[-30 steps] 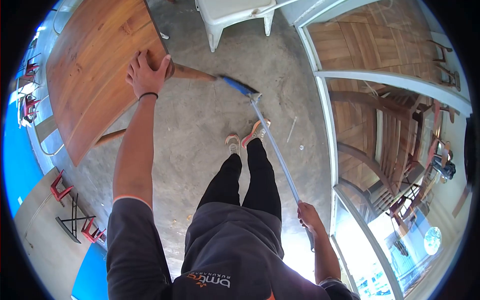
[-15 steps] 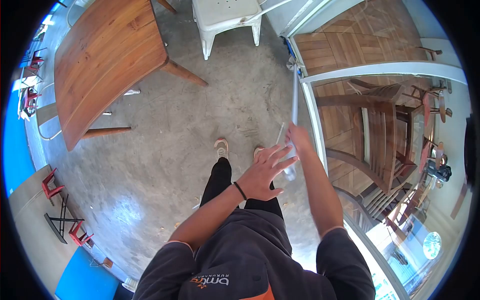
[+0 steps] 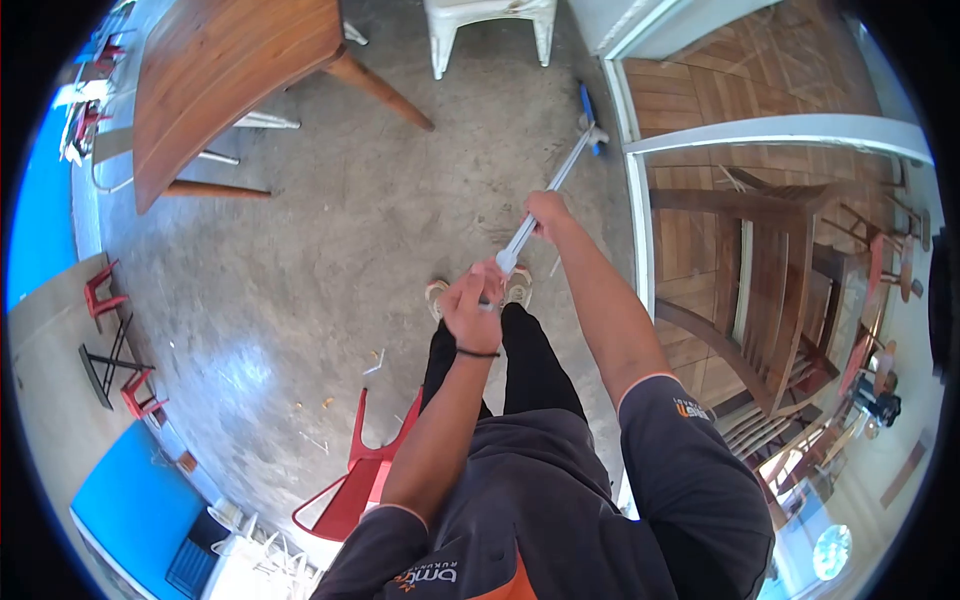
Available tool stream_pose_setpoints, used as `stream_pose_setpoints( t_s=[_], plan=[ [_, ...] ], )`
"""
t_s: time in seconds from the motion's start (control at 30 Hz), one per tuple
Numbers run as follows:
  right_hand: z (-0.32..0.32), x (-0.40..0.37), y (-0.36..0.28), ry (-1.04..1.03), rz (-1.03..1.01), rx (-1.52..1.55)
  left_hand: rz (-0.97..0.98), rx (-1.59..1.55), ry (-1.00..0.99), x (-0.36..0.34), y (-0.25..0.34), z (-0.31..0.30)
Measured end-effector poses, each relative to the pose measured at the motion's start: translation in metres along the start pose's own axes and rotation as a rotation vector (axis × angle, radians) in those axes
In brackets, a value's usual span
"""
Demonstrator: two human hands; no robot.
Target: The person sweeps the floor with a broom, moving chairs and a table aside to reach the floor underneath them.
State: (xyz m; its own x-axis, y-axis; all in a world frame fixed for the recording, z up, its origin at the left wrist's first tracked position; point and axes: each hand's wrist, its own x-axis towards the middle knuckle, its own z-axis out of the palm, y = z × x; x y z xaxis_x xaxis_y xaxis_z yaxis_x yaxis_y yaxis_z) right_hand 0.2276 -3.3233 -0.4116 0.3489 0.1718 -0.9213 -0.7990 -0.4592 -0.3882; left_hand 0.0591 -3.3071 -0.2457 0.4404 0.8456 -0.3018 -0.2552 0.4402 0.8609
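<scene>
A long-handled broom (image 3: 519,243) with a pale grey handle slants from my body toward the glass wall on the right. Its narrow blue head (image 3: 588,112), joined by a grey bracket, rests on the concrete floor near the door frame; bristles cannot be made out. Partway down the handle, my right hand (image 3: 547,212) is closed around it. My left hand (image 3: 474,306) is wrapped round the handle's upper end, above my shoes, with some fingers hidden.
A wooden table (image 3: 235,75) stands at the upper left and a white metal stool (image 3: 490,20) at the top. Behind me on the left is a red chair (image 3: 352,490). Small litter (image 3: 375,362) dots the floor. Wooden chairs (image 3: 770,290) show behind the glass on the right.
My left hand, spread open beside the handle before, has closed on its upper end. The broom has tilted, its top swinging left, and the view has shifted, bringing a red chair into sight.
</scene>
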Motion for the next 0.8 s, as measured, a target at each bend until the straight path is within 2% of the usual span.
stream_pose_setpoints(
  t_s=[0.07, 0.1, 0.17, 0.2, 0.27, 0.33, 0.4, 0.47, 0.57, 0.67, 0.77, 0.8],
  plan=[
    [0.021, -0.012, 0.023, -0.065, -0.003, -0.146, 0.096, 0.081, -0.002, -0.015, 0.02, -0.032],
    [0.027, 0.011, 0.058, -0.353, -0.32, -0.382, 0.132, 0.106, 0.023, -0.023, 0.035, -0.044],
    [0.063, 0.011, 0.099, -0.543, -0.293, -0.46, 0.221, 0.123, 0.065, -0.036, 0.066, -0.074],
    [0.105, -0.017, 0.11, -0.427, 0.047, -0.306, 0.276, 0.112, 0.08, -0.042, 0.083, -0.09],
    [0.16, -0.039, 0.144, -0.457, 0.127, -0.243, 0.318, 0.23, 0.155, -0.056, 0.118, -0.114],
    [0.199, -0.092, 0.149, -0.54, 0.14, -0.259, 0.385, 0.318, 0.123, -0.071, 0.149, -0.133],
    [0.237, -0.111, 0.172, -0.637, 0.206, -0.219, 0.456, 0.39, 0.093, -0.082, 0.172, -0.144],
    [0.267, -0.145, 0.188, -0.599, 0.181, -0.146, 0.533, 0.449, 0.079, -0.093, 0.193, -0.153],
    [0.285, -0.205, 0.204, -0.577, 0.221, 0.071, 0.555, 0.467, -0.161, -0.123, 0.244, -0.17],
    [0.252, -0.283, 0.193, -0.497, 0.227, 0.217, 0.517, 0.386, -0.564, -0.146, 0.295, -0.174],
    [0.203, -0.311, 0.196, -0.253, 0.142, 0.289, 0.412, 0.207, -0.802, -0.159, 0.298, -0.183],
    [0.181, -0.306, 0.196, -0.169, 0.133, 0.283, 0.377, 0.201, -0.828, -0.161, 0.291, -0.18]
  ],
)
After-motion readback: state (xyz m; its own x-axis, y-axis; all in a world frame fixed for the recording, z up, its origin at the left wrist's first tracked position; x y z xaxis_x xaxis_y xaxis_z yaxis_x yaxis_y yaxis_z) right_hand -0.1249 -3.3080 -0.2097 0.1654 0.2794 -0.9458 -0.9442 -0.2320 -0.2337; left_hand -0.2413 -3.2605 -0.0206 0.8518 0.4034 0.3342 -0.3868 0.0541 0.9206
